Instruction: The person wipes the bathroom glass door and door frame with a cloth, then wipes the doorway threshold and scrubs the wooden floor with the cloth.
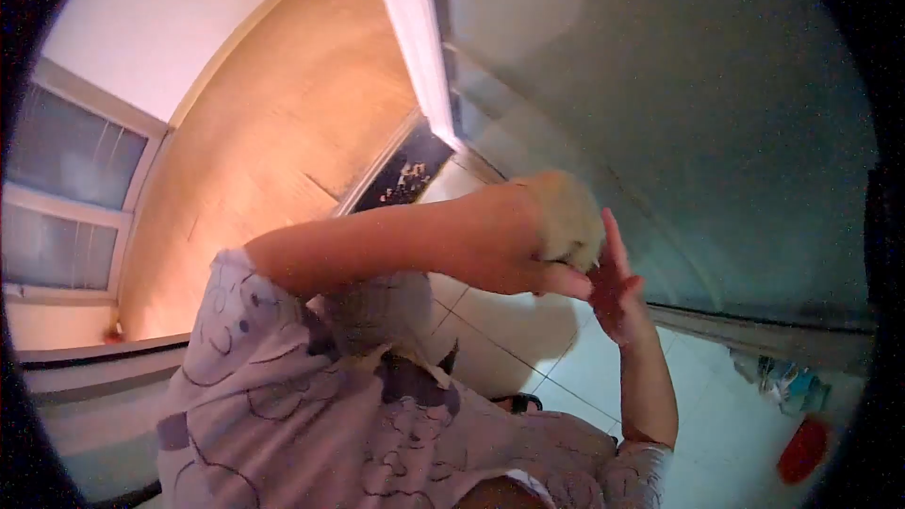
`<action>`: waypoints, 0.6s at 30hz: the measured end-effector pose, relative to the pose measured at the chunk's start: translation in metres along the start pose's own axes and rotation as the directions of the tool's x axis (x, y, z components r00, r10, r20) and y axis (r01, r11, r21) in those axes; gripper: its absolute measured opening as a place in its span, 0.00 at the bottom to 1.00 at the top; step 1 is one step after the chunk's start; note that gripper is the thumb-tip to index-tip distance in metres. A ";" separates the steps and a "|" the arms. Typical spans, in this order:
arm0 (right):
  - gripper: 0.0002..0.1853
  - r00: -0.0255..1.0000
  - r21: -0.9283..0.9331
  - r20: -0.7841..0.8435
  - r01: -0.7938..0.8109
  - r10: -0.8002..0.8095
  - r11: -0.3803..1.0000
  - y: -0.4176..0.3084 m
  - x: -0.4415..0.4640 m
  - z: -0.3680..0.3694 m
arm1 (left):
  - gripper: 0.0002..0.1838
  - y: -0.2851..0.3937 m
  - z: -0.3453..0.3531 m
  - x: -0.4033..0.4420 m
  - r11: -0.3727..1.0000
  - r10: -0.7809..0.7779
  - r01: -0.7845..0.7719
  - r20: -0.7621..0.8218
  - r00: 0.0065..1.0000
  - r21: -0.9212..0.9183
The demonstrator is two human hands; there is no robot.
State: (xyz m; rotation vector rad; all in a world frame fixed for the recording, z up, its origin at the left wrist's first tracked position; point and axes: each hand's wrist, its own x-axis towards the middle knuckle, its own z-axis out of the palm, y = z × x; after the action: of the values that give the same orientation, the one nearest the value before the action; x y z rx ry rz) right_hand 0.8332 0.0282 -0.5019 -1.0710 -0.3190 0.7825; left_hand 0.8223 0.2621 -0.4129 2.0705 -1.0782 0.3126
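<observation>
Shirt (311,415), yellowish object (570,212) above tiled floor (586,372)

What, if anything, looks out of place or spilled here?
No spill or damage is evident. Mildly odd, perhaps: a red item lies loose on the tiled floor at lower right, away from the left hand and right hand, too blurred to identify.

One head-worn camera looks forward and steeply down from above the patterned shirt (396,434), which sits nearest the lens. The left fingers (566,280) and right fingers (613,238) come close, just beyond the shirt; the tiled floor (589,382) lies farther, below it. The wide, curved view ends in dark rounded edges around it all.
</observation>
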 end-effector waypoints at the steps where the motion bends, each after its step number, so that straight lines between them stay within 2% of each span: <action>1: 0.62 0.994 -0.032 0.007 -0.106 0.106 0.994 0.000 0.009 0.013 | 0.16 -0.002 -0.005 -0.002 0.994 -0.005 0.008 0.028 1.000 -0.110; 2: 0.62 0.993 -0.040 0.027 -0.114 0.115 0.993 -0.001 0.021 0.028 | 0.16 -0.006 -0.011 -0.004 0.977 -0.002 0.014 0.056 0.998 -0.213; 3: 0.60 0.995 0.086 0.020 -0.097 0.095 0.992 -0.005 0.037 0.047 | 0.16 -0.008 -0.017 -0.008 0.981 -0.018 0.026 0.043 0.999 -0.193; 4: 0.57 0.996 0.216 0.016 -0.084 0.083 0.973 -0.009 0.054 0.068 | 0.17 -0.008 -0.021 -0.014 0.956 -0.115 0.106 -0.018 0.993 -0.273; 5: 0.57 0.997 0.206 -0.047 -0.054 0.065 0.977 -0.011 0.074 0.084 | 0.17 -0.011 -0.025 -0.022 0.917 -0.218 0.178 -0.073 0.973 -0.356; 6: 0.56 0.993 0.193 -0.110 -0.025 0.047 0.981 -0.012 0.093 0.099 | 0.17 -0.021 -0.023 -0.030 0.918 -0.244 0.201 -0.088 0.966 -0.342; 7: 0.52 0.996 0.384 0.066 0.036 -0.066 0.923 -0.003 0.110 0.095 | 0.18 -0.034 -0.018 -0.044 0.423 -0.505 0.307 0.059 0.861 -0.853; 8: 0.49 0.957 0.574 0.210 0.047 -0.202 0.817 0.004 0.127 0.092 | 0.18 -0.047 -0.016 -0.056 -0.280 -0.585 0.184 0.320 0.745 -0.942; 9: 0.49 0.951 0.580 0.246 0.010 -0.186 0.814 0.012 0.143 0.094 | 0.23 -0.057 -0.021 -0.067 -0.577 -0.463 -0.086 0.238 0.854 -0.812; 11: 0.36 0.993 0.556 0.037 0.077 -0.116 0.828 0.031 0.173 0.107 | 0.22 -0.084 -0.018 -0.097 -0.559 -0.557 -0.143 0.242 0.794 -0.817; 12: 0.36 0.992 0.568 0.087 0.027 -0.093 0.823 0.040 0.187 0.118 | 0.21 -0.095 -0.020 -0.112 -0.564 -0.607 -0.170 0.266 0.748 -0.808; 13: 0.32 0.998 0.372 -0.029 0.068 -0.062 0.926 0.050 0.198 0.129 | 0.21 -0.101 -0.025 -0.127 -0.527 -0.651 -0.207 0.235 0.721 -0.824; 14: 0.27 0.987 0.149 -0.149 0.085 -0.063 0.985 0.060 0.208 0.136 | 0.21 -0.105 -0.023 -0.141 -0.389 -0.702 -0.150 0.188 0.687 -0.909; 15: 0.27 0.993 0.158 -0.110 0.049 -0.032 0.986 0.070 0.220 0.141 | 0.21 -0.108 -0.023 -0.150 -0.254 -0.744 -0.080 0.142 0.653 -0.964; 16: 0.26 0.981 0.156 -0.195 0.053 -0.022 0.986 0.080 0.231 0.145 | 0.21 -0.112 -0.021 -0.157 -0.234 -0.771 -0.108 0.116 0.626 -0.966; 17: 0.24 0.961 0.149 -0.276 0.053 -0.010 0.987 0.089 0.242 0.151 | 0.20 -0.116 -0.022 -0.163 -0.060 -0.823 -0.062 0.014 0.567 -0.996; 18: 0.24 0.971 0.153 -0.235 0.007 0.029 0.988 0.096 0.253 0.163 | 0.20 -0.121 -0.026 -0.173 0.107 -0.861 0.001 -0.092 0.500 -0.994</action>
State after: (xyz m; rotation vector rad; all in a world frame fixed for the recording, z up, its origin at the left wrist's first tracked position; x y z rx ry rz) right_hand 0.8738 0.3392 -0.5423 -1.0095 -0.0486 0.6692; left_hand 0.8142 0.4259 -0.5483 0.8181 0.1451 0.0164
